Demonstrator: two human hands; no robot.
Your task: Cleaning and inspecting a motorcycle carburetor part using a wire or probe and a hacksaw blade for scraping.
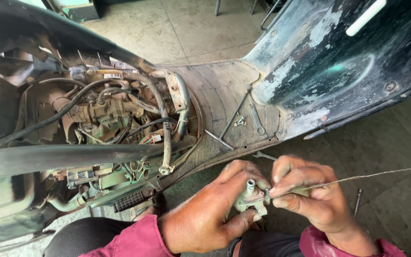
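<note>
Fuel tap (250, 197), lower centre, is gripped in the left hand (205, 214); right hand (310, 195) fingers pinch a wire (372, 176), probing its port; steady aim seems needed.

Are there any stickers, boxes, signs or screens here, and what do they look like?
No boxes, signs or screens show.
Possible label: a small pale strip on the wiring at the top of the open scooter engine bay, too blurred to be sure.
The left hand holds a small metal part and the right hand a thin wire; neither carries a label.
</note>
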